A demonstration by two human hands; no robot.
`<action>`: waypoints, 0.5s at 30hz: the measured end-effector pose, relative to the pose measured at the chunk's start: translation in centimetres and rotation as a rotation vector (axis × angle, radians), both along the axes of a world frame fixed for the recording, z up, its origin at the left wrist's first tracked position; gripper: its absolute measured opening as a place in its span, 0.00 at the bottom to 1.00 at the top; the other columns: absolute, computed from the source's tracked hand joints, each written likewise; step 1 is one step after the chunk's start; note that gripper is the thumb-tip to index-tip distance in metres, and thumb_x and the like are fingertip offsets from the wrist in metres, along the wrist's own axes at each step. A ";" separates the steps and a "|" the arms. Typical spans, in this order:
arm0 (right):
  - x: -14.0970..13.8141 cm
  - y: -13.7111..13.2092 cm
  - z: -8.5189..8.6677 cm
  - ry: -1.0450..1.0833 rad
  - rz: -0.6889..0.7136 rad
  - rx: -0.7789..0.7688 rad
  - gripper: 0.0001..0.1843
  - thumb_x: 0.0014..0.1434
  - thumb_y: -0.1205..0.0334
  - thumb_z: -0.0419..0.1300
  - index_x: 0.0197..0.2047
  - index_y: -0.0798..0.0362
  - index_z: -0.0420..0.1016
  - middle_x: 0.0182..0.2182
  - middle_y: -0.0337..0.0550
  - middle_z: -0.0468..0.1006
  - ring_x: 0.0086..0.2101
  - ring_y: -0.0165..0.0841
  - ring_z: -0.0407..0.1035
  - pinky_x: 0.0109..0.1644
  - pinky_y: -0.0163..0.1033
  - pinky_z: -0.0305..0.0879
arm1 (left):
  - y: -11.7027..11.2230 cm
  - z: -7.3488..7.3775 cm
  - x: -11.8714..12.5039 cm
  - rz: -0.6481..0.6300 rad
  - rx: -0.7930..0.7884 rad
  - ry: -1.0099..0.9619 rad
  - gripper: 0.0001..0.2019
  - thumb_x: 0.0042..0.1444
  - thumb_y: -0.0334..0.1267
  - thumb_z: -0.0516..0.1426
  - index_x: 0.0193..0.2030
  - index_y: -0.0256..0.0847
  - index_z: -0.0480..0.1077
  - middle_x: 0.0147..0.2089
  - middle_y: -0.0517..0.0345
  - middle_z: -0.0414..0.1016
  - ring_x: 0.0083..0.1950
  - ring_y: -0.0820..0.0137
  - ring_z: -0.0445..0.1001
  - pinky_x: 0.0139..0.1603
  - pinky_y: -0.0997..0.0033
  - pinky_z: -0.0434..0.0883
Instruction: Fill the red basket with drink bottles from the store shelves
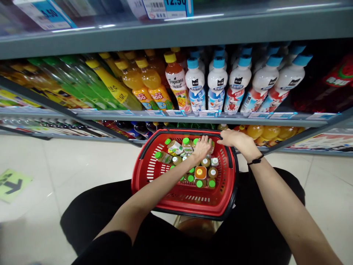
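A red shopping basket (176, 200) with a black rim sits between my knees. Small bottles fill its middle: several have green caps, such as the bottle (187, 145) by the far wall, and others have white caps, like the bottle (213, 172) near the right wall. My left hand (202, 148) reaches down inside, its fingers bent around a small bottle (211, 148) at the far right, partly hidden by the hand. At the basket's far right corner, my right hand (233, 138) has its fingers curled over the rim.
Ahead stands a shelf (182, 118) with rows of drinks, including white blue-capped bottles (217, 82), a Tropicana bottle (176, 82) and orange drinks (154, 82). Another shelf edge (176, 33) crosses above. On the tiled floor at left lies a green arrow sign (13, 186).
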State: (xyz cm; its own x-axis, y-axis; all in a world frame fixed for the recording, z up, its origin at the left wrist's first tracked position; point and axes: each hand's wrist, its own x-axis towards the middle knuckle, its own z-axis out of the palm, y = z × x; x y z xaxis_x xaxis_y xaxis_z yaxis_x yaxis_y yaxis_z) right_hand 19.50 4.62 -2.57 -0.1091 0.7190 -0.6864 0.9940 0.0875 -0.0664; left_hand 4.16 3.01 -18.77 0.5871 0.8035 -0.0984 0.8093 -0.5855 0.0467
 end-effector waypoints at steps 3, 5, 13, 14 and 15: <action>0.0 0.0 0.1 0.006 0.008 -0.002 0.28 0.72 0.51 0.60 0.66 0.64 0.75 0.62 0.70 0.77 0.62 0.52 0.75 0.62 0.48 0.72 | -0.1 0.0 0.1 -0.006 0.002 -0.018 0.15 0.73 0.42 0.53 0.55 0.31 0.70 0.56 0.34 0.73 0.60 0.49 0.70 0.55 0.53 0.69; 0.0 0.0 0.1 0.007 0.014 -0.003 0.27 0.73 0.53 0.59 0.66 0.64 0.75 0.63 0.70 0.77 0.62 0.53 0.75 0.62 0.48 0.72 | -0.2 -0.2 0.3 -0.019 0.000 -0.032 0.14 0.73 0.42 0.53 0.55 0.33 0.70 0.55 0.35 0.74 0.61 0.49 0.70 0.55 0.53 0.69; -0.1 -0.1 0.4 -0.005 0.010 -0.010 0.29 0.73 0.51 0.60 0.67 0.63 0.74 0.64 0.70 0.75 0.62 0.52 0.74 0.62 0.48 0.72 | -0.8 -0.7 0.8 0.000 -0.007 -0.089 0.14 0.71 0.43 0.55 0.51 0.32 0.69 0.52 0.37 0.75 0.56 0.50 0.72 0.51 0.55 0.70; 0.0 -0.1 0.5 -0.007 0.008 -0.010 0.28 0.73 0.52 0.60 0.67 0.63 0.74 0.64 0.69 0.75 0.63 0.51 0.74 0.62 0.47 0.71 | -0.8 -0.3 0.5 0.008 -0.004 -0.102 0.15 0.71 0.45 0.55 0.52 0.33 0.69 0.52 0.38 0.75 0.56 0.51 0.72 0.50 0.56 0.71; 0.0 -0.1 0.5 -0.008 0.005 -0.011 0.28 0.73 0.52 0.60 0.67 0.63 0.74 0.64 0.69 0.76 0.63 0.51 0.74 0.62 0.47 0.71 | -0.8 0.3 0.1 0.015 0.001 -0.115 0.16 0.72 0.46 0.54 0.53 0.33 0.69 0.52 0.39 0.75 0.56 0.51 0.72 0.50 0.57 0.71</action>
